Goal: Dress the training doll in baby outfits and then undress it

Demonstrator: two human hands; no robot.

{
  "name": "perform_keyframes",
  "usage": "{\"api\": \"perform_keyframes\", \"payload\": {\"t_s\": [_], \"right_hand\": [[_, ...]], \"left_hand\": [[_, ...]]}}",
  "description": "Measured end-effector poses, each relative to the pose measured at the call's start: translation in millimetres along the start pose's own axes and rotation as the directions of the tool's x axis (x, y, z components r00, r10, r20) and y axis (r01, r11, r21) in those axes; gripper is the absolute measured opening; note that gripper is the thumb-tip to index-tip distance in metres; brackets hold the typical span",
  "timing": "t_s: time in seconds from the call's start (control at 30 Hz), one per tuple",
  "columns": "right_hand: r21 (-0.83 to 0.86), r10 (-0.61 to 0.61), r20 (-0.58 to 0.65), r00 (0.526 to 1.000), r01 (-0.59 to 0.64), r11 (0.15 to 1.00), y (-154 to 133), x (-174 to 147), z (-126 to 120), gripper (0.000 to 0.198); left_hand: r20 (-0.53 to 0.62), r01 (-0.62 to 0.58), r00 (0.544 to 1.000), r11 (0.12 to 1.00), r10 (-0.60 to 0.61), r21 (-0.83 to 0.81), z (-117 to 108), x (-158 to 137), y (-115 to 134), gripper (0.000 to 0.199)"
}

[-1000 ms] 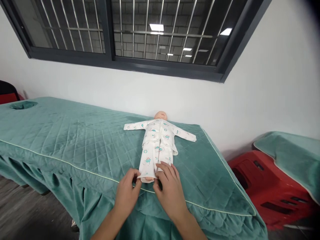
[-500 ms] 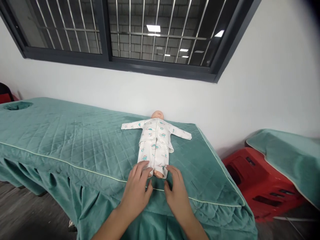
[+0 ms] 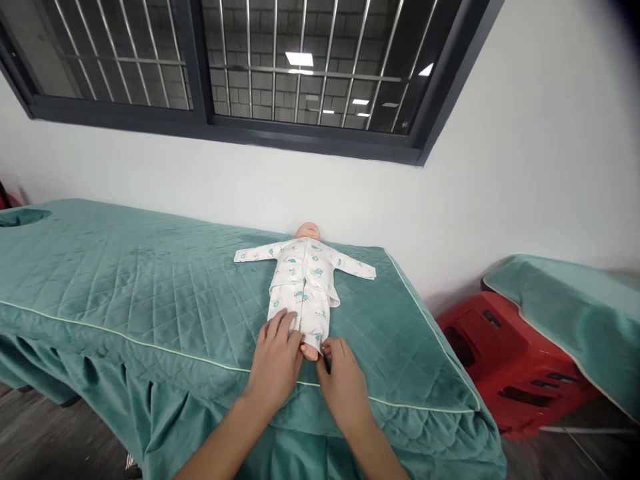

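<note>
A baby doll [image 3: 307, 231] lies on its back with its arms spread and its feet towards me. It wears a white printed jacket [image 3: 303, 261] and matching trousers [image 3: 314, 316]. My left hand [image 3: 276, 353] is closed over the lower end of the left-side trouser leg, its fingers bent and hiding that foot. With thumb and fingers, my right hand [image 3: 343, 380] pinches the outer edge of the right-side trouser cuff. A bare doll foot [image 3: 309, 352] pokes out of that cuff between my hands.
The doll lies on a bed with a green quilted cover [image 3: 165, 267], whose piped front edge runs under my wrists. A face hole [image 3: 23, 217] is at the far left. Red plastic stools [image 3: 520, 373] stand at the right, partly under a green cloth [image 3: 575, 307]. A barred window [image 3: 310, 80] is behind.
My hands have moved in on the trouser ends: the right has closed on the cuff, the left has settled over the other leg. The whole view has shifted slightly.
</note>
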State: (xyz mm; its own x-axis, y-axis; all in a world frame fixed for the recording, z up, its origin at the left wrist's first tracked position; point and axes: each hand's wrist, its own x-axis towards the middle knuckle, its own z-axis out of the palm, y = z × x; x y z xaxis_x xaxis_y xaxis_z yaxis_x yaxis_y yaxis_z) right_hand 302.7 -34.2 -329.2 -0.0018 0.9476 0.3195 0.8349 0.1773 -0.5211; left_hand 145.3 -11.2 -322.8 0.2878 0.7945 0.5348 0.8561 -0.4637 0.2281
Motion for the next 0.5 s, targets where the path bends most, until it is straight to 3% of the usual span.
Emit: {"api": "perform_keyframes", "payload": {"t_s": [0.2,0.33,0.5], "right_hand": [[-0.087,-0.040,-0.029,0.999,0.037,0.995,5.1,1.2,2.1,0.008],[0.031,-0.008,-0.004,1.000,0.009,0.999,4.5,-1.6,0.5,0.007],[0.149,0.029,-0.029,0.999,-0.024,0.989,-2.4,-8.8,-12.8,0.007]], "left_hand": [[-0.039,-0.013,0.999,0.997,0.010,-0.080,4.4,-2.4,-4.9,0.011],[-0.097,-0.004,0.995,0.984,-0.014,-0.179,2.3,-4.4,-6.9,0.010],[-0.142,0.084,0.979,0.923,-0.147,-0.376,-3.7,-11.9,-4.1,0.011]]}}
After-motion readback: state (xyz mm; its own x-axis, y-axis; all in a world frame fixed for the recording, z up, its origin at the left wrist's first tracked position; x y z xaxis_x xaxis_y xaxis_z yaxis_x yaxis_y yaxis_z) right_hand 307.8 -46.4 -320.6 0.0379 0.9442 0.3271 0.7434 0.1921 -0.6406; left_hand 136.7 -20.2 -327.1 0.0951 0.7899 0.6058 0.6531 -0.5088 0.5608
